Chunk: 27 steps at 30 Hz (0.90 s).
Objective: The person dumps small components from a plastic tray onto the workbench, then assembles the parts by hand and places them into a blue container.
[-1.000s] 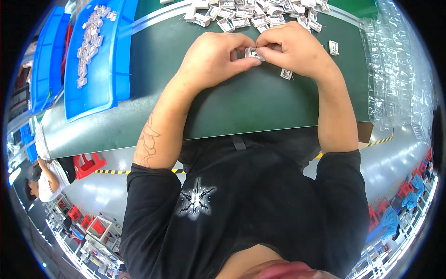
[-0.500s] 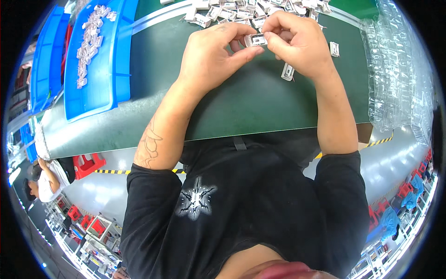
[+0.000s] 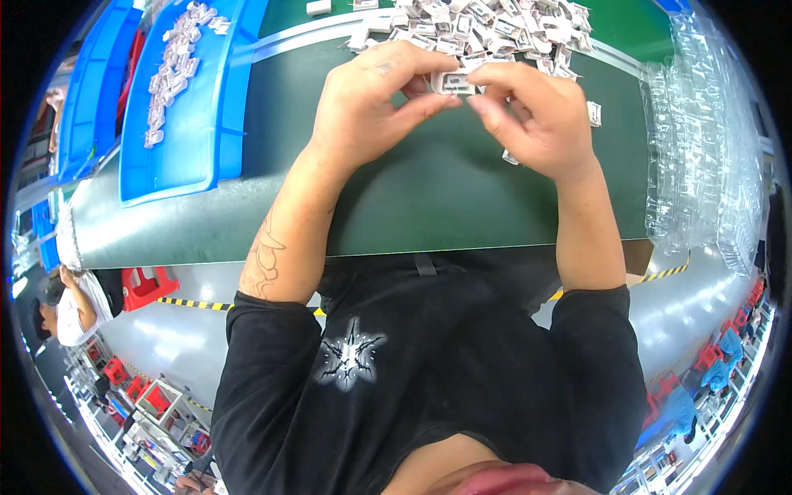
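A small white rectangular plastic part (image 3: 455, 83), with a slotted face and dark details, is held level above the green work table (image 3: 429, 206). My left hand (image 3: 371, 99) pinches its left portion, thumb below and index finger above. At its right end, my right hand (image 3: 528, 111) has the index fingertip on the upper edge and the thumb along the lower edge, the other fingers curled. Just beyond both hands spreads a heap of similar white parts (image 3: 495, 33). One loose part (image 3: 594, 114) lies right of my right hand, and another (image 3: 510, 157) is mostly covered by it.
At the left stands a blue tray (image 3: 186, 169) with a row of white parts, and a second blue tray (image 3: 87, 107) beyond it. Clear plastic packaging (image 3: 701, 140) is stacked along the right edge. A red stool (image 3: 148, 287) and a person (image 3: 78, 309) are at the lower left.
My right index finger and thumb have spread from a tight pinch to either edge of the part. The view has shifted slightly, showing more of the heap.
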### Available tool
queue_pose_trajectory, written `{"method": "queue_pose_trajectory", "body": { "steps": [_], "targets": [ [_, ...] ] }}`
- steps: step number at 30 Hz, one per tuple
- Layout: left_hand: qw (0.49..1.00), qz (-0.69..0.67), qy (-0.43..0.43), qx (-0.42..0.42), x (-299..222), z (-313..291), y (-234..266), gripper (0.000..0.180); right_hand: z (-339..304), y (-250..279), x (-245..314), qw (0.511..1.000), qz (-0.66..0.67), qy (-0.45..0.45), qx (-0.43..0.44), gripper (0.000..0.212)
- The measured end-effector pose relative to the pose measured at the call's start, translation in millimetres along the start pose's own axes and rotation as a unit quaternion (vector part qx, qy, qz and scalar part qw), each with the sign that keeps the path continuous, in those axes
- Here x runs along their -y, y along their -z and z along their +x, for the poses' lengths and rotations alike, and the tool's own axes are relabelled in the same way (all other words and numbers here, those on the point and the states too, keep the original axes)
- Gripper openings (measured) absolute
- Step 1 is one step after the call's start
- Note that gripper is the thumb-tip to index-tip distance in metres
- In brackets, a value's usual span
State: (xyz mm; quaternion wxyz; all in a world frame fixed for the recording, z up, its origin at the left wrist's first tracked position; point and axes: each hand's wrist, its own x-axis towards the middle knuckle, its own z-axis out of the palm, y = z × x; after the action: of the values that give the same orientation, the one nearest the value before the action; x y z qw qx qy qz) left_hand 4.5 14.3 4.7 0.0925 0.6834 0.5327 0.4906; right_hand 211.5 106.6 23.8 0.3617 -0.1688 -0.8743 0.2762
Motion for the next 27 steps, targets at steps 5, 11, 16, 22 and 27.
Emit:
{"method": "queue_pose_trajectory", "body": {
  "steps": [5, 11, 16, 22, 27],
  "targets": [
    [0.998, 0.016, -0.060, 0.015, -1, -1, 1, 0.038, -1, 0, 0, 0.996, -0.028, 0.050, 0.066, 0.016],
    [0.998, -0.006, -0.045, 0.045, -4, 0, 4, 0.039, -3, 2, 1, 0.996, -0.020, 0.071, 0.051, 0.015],
    [0.993, -0.120, -0.017, -0.003, 5, -7, -1, 0.037, -7, -1, -3, 0.995, 0.087, 0.038, -0.005, 0.010],
    [0.745, -0.612, 0.113, -0.239, 30, 10, 53, 0.047, -7, 16, -24, 0.967, 0.201, -0.086, -0.129, 0.006],
    [0.756, -0.608, 0.186, -0.153, 49, 3, 51, 0.047, 2, 33, -33, 0.980, -0.011, -0.199, 0.027, 0.021]
  ]
}}
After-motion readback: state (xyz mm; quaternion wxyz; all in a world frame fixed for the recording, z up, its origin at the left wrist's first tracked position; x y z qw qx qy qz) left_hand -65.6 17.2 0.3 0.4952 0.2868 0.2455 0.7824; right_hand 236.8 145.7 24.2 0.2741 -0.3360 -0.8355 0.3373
